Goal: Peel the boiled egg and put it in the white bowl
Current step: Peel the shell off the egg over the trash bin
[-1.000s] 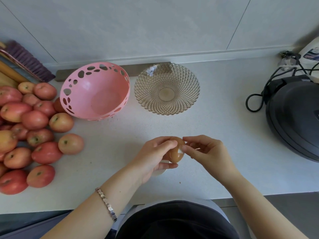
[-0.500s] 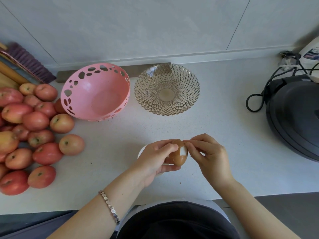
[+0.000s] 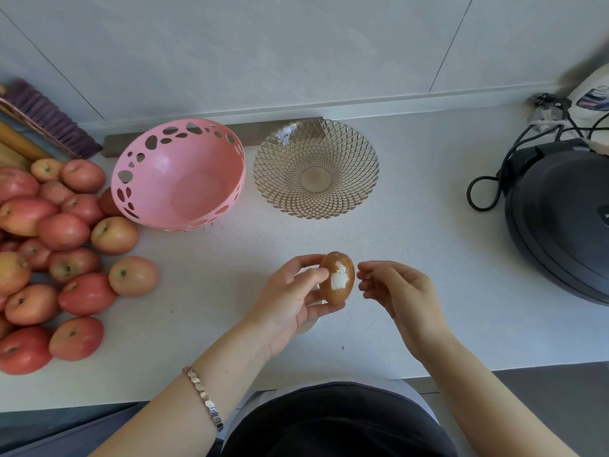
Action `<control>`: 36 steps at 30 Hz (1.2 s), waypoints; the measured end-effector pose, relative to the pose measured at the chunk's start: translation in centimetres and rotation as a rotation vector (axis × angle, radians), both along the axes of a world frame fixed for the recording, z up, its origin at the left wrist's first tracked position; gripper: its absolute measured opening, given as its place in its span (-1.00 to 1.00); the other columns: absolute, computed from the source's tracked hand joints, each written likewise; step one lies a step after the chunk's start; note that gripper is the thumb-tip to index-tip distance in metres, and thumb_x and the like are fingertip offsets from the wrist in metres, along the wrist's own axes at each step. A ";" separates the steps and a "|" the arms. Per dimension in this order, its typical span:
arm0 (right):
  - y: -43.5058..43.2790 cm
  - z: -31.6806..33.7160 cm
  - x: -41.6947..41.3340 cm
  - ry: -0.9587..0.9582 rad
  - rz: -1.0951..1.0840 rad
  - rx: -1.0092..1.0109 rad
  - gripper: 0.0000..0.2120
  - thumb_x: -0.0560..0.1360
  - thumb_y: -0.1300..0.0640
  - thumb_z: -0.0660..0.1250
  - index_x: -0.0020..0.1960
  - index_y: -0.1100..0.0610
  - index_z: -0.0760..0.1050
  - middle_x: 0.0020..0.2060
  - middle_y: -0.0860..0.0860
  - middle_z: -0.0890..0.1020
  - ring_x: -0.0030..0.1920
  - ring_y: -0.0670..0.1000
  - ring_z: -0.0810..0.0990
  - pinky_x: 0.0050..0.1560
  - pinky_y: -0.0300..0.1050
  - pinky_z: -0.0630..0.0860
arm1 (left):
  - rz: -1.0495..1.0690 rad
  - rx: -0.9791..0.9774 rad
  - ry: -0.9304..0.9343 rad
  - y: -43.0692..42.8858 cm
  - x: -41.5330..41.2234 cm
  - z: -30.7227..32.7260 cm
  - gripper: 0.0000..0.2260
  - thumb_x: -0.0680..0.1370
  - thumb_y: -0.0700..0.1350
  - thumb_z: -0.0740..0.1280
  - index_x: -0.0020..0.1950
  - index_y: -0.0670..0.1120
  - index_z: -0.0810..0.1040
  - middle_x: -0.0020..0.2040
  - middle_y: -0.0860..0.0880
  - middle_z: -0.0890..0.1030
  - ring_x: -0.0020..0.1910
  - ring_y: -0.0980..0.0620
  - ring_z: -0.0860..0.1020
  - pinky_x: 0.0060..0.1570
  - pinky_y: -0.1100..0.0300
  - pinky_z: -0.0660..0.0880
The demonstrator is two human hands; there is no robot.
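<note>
A brown-shelled boiled egg [image 3: 333,293] is held upright above the counter in my left hand [image 3: 290,305], thumb on its left side and fingers underneath. A white patch on its front shows where shell has come off. My right hand [image 3: 398,295] sits just to the right of the egg, a small gap apart, with thumb and fingertips pinched together. I cannot see whether a shell chip is between them. The white bowl [image 3: 308,326] stands on the counter under my left hand, with only a sliver of its rim showing.
A pink perforated basket [image 3: 158,179] and a patterned glass bowl [image 3: 273,183] stand at the back. Several red apples [image 3: 62,232] are piled on the left. A black round appliance [image 3: 560,209] with cables [image 3: 478,192] sits at the right. The counter's front edge is near my body.
The bare white patch on the egg has grown. My right hand has pulled away from the shell to the right, and my left hand has turned the egg more upright.
</note>
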State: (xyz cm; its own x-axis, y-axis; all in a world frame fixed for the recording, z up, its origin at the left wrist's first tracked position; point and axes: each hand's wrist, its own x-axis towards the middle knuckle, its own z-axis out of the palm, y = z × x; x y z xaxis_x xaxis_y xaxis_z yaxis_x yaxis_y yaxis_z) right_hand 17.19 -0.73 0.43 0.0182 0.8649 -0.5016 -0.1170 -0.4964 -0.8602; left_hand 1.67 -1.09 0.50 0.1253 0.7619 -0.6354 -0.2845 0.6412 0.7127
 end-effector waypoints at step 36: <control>-0.1 0.3 -0.1 -0.254 0.135 0.250 -0.73 0.28 -0.04 0.36 -0.03 -0.01 0.56 -0.31 -0.06 0.62 -0.37 -0.20 0.53 -0.23 -0.38 0.50 | -0.094 0.095 0.106 -0.1 0.4 0.2 -0.63 0.36 -0.30 0.47 0.07 0.02 0.53 0.02 -0.11 0.66 0.00 -0.09 0.65 -0.03 0.09 0.61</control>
